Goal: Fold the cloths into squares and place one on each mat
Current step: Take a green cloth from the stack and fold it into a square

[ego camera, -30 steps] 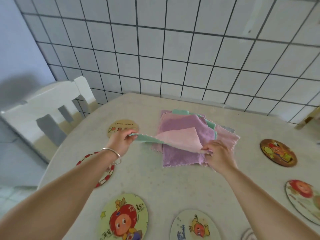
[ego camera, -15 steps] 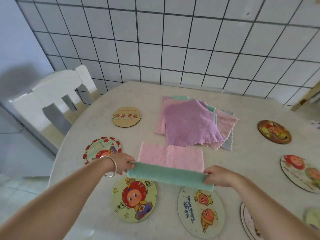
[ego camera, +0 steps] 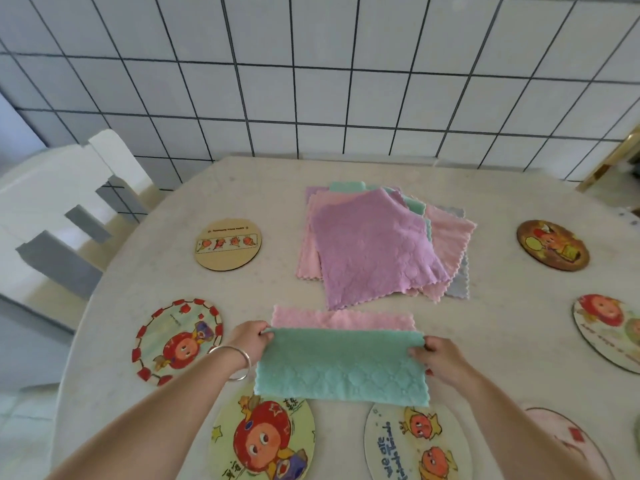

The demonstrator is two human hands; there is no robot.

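A two-sided cloth (ego camera: 341,367), green on one face and pink on the other, lies near the table's front with its green half folded over; a pink strip shows beyond the green edge. My left hand (ego camera: 250,342) pinches the green flap's far left corner and my right hand (ego camera: 438,356) pinches its far right corner. A pile of unfolded cloths (ego camera: 375,249), purple on top with pink, green and grey below, sits mid-table. Round picture mats ring the table: one beige (ego camera: 227,244), one red-bordered (ego camera: 176,341), one yellow (ego camera: 263,441), one pale (ego camera: 414,445).
More mats lie at the right: a brown one (ego camera: 552,244), a pale one (ego camera: 609,330) and a pink one (ego camera: 568,445) at the front edge. A white chair (ego camera: 65,206) stands at the table's left. A tiled wall (ego camera: 311,81) rises behind the table.
The cloth came off the pile and down to the table front. Both hands have carried the green edge away from me over the pink face, so much more green shows now.
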